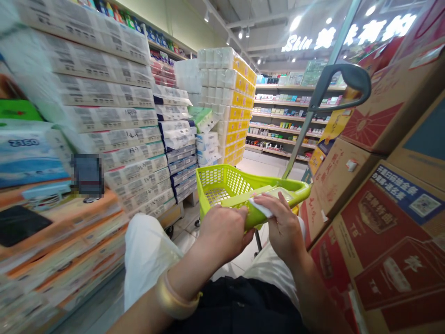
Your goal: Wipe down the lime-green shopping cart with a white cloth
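Note:
A lime-green plastic shopping basket (pixel 239 178) with lattice walls stands tilted in front of my knees. My left hand (pixel 222 232) is closed around its near rim, a gold-coloured bangle on that wrist. Pressed to the top of the same rim is a white wipe or tissue (pixel 261 207), held under the fingers of my right hand (pixel 284 225). Rising from the right end of the basket is a long metal pole with a grey pull handle (pixel 314 99). No goods show in the visible part of the basket; my hands hide some of its near side.
Wrapped paper packs (pixel 114 106) are stacked high on the left, beside orange packs (pixel 69 241). Cardboard cartons (pixel 392 236) crowd close on the right. Yellow-and-white tissue packs (pixel 232 102) stand ahead, with stocked shelves (pixel 285 111) beyond a tiled aisle.

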Motion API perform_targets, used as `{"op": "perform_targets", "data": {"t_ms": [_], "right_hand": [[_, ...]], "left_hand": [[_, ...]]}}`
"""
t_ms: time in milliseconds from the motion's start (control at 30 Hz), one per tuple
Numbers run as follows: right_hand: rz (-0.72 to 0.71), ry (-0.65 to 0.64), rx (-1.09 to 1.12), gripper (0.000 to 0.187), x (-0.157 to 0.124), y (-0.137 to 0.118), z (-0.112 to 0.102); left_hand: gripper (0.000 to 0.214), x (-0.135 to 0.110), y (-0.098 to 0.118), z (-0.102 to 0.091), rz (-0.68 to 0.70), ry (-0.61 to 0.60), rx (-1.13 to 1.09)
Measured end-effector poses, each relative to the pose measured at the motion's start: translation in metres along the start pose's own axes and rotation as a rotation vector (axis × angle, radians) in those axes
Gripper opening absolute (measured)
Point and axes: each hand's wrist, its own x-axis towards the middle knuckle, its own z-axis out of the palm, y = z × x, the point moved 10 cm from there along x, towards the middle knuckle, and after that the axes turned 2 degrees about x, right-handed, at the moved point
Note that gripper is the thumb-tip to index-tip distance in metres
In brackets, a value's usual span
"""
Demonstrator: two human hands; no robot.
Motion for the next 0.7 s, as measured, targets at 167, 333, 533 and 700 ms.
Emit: {"op": "perform_targets", "data": {"t_ms": [167, 333, 533, 700], "right_hand": [[0.183, 0.030, -0.074, 0.036, 0.012, 0.034, -0.016], [0.204, -0.047, -0.122, 0.031, 0.032, 0.032, -0.005], [0.148, -0.201, -0.111, 0.034, 0.040, 0.015, 0.016], [0.301, -0.123, -0.214, 0.035, 0.041, 0.048, -0.005]], "left_hand": [[0.038, -0.004, -0.006, -0.001, -0.018, -0.012, 0.046], [0.035, -0.005, -0.009, -0.001, -0.032, 0.015, 0.032], [0.036, -0.006, -0.018, 0.001, -0.051, 0.048, 0.010], [0.038, -0.006, -0.019, 0.001, -0.043, 0.043, 0.004]]}}
